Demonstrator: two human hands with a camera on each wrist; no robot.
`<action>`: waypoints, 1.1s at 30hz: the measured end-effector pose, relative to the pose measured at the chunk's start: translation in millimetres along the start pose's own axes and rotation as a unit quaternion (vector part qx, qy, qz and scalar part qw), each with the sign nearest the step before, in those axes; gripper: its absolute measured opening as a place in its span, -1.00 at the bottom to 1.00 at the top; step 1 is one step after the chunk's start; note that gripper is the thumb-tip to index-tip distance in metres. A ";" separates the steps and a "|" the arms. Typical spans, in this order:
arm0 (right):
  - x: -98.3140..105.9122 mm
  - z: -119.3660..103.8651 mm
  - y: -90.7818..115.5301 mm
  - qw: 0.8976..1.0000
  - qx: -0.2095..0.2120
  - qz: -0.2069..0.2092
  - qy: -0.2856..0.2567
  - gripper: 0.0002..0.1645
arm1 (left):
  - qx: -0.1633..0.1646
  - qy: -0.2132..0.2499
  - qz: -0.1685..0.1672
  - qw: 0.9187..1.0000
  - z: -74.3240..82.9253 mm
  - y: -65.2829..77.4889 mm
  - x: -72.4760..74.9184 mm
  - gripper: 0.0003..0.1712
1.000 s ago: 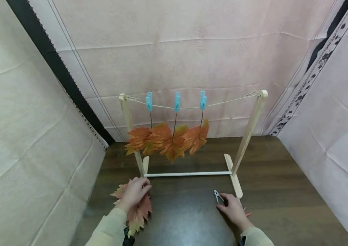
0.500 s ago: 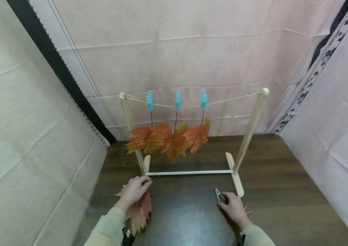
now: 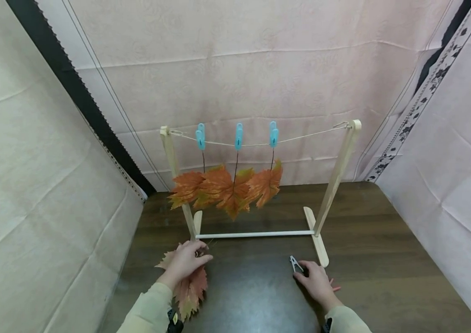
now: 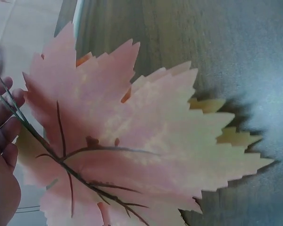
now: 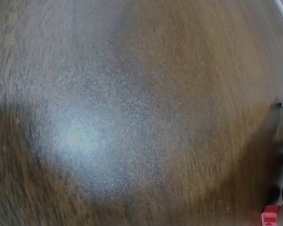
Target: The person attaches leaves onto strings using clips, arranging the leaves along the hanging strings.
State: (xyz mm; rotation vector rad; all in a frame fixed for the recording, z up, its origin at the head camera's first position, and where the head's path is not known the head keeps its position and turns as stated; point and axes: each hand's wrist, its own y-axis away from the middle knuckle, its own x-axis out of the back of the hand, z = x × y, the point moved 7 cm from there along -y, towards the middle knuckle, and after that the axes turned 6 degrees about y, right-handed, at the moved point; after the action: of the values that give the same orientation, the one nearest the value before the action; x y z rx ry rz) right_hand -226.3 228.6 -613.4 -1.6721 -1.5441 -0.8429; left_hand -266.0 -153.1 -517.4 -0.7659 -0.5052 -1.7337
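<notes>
My left hand point(image 3: 183, 264) holds a few artificial maple leaves point(image 4: 132, 127) by their thin dark stems. The leaves are pinkish with yellow-green tips, lie one over another, and hang below the palm close over the table. In the left wrist view the stems cross the curled fingers point(image 4: 8, 132). My right hand point(image 3: 318, 283) pinches a small grey clothespin point(image 3: 295, 264) between thumb and index finger, just in front of the rack's right foot. A red piece point(image 5: 270, 215), mostly cut off, shows beside the lower fingers in the right wrist view.
Behind the hands stands a wooden rack with a right post point(image 3: 337, 178), a left post point(image 3: 170, 152) and a white bottom rod point(image 3: 256, 234). Three blue clothespins point(image 3: 238, 136) hold orange maple leaves point(image 3: 225, 187) on its string. Pale cloth point(image 3: 260, 83) encloses the wooden table point(image 3: 368, 240).
The leaves under my left hand have turned and swung a little to the right. The left thumb has spread from the fingers. My right hand and the grey clothespin stay nearly still.
</notes>
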 end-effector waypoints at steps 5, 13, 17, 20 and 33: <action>-0.9 -0.8 0.1 1.000 -0.003 -0.005 -0.002 -0.59 | -0.044 -0.043 0.013 0.998 4.6 0.4 -2.0 -0.90; -0.7 -0.2 0.3 1.000 -0.007 0.002 -0.004 -0.55 | -0.122 -0.133 0.053 0.982 15.2 2.3 -2.0 -0.90; -2.2 -0.9 0.7 1.000 -0.001 0.004 0.002 -0.50 | -0.121 -0.135 0.051 0.982 15.8 3.8 -2.1 -0.82; -3.1 -4.3 1.2 1.000 0.013 0.012 0.014 -0.44 | -0.121 -0.120 0.054 0.984 16.5 5.9 0.1 -0.78; -4.6 -11.1 1.5 0.996 0.041 0.048 0.056 -0.46 | -0.082 -0.090 0.061 0.991 28.4 4.3 18.1 -0.81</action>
State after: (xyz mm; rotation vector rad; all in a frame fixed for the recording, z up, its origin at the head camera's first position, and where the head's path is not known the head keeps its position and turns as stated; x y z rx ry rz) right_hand -225.2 216.7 -611.3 -1.5991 -1.3928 -0.8000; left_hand -258.2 -147.4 -484.9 -1.0556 -0.4309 -1.6134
